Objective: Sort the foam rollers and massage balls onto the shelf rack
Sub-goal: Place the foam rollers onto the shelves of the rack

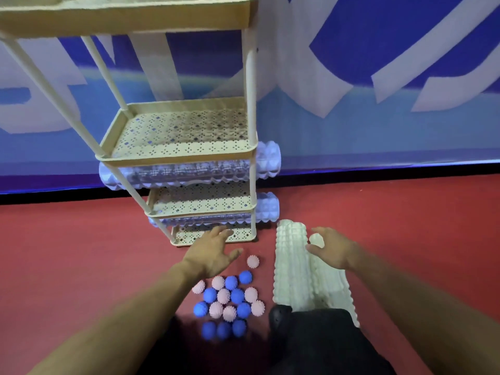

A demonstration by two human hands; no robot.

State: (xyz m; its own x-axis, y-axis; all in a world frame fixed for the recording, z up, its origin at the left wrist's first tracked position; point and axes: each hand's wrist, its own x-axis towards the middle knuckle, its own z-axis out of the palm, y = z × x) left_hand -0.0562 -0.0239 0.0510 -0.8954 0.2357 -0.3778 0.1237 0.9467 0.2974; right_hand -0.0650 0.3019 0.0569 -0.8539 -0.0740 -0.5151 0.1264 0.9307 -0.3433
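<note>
Rack: a cream plastic shelf rack with perforated trays (pixel 176 136) is seen standing on the red floor (pixel 67 253) against a blue-and-white printed wall banner (pixel 378 77).
Rollers on rack: one pale lilac knobbed foam roller (pixel 267 161) is laid across a lower tier, its ends past the posts; a second lilac roller (pixel 267 207) is laid across the tier beneath.
Rollers on floor: two white ridged foam rollers (pixel 292 266) are laid side by side, touching, just right of the rack's foot.
Balls: a cluster of spiky pink and blue massage balls (pixel 230 301) is gathered on the floor before the rack; one pink spiky ball (pixel 253 261) is set slightly apart, nearer the rack.
Left hand (pixel 213 253): fingers spread and relaxed, nothing held, held over the floor at the lowest tray's front edge.
Right hand (pixel 331 249): fingers loosely spread, nothing gripped, held over the far end of the white rollers; contact cannot be judged.
Foreground: dark trousers (pixel 319 342) are noted beside the balls.
</note>
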